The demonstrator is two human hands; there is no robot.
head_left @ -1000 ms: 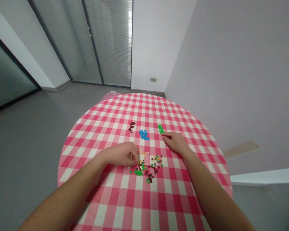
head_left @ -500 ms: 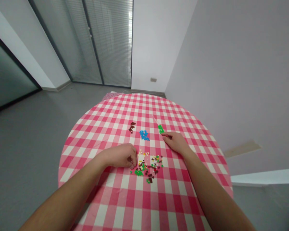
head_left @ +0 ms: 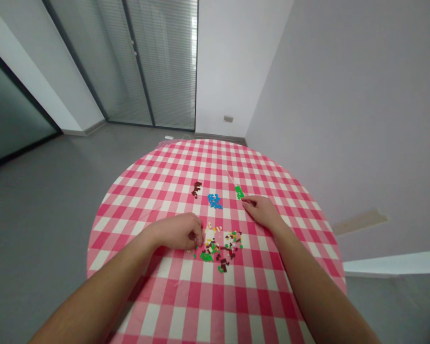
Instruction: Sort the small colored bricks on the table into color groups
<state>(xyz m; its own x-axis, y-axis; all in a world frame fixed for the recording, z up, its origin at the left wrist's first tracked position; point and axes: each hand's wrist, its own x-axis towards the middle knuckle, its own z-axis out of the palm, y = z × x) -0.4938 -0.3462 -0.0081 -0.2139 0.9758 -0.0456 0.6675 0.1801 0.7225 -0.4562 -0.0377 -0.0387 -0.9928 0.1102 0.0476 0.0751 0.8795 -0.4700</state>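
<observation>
A heap of tiny mixed bricks [head_left: 220, 246], green, brown, white and yellow, lies near the middle of a round table [head_left: 157, 286] with a red and white checked cloth. My left hand [head_left: 179, 231] rests at the heap's left edge, fingers curled in a loose pinch; what they hold is too small to name. My right hand [head_left: 261, 211] lies farther back on the cloth, fingertips pressed together just beside a small group of green bricks [head_left: 239, 192]. A blue group [head_left: 214, 200] and a brown group [head_left: 196, 188] lie apart beyond the heap.
The table's right edge runs close to a plain wall [head_left: 361, 105]. Grey floor [head_left: 39, 200] lies to the left, with glass doors and blinds [head_left: 157, 62] at the back. A white ledge [head_left: 394, 263] shows low on the right.
My left hand's fingers have curled tighter at the heap's edge and drawn slightly left. My right hand has barely moved beside the green bricks.
</observation>
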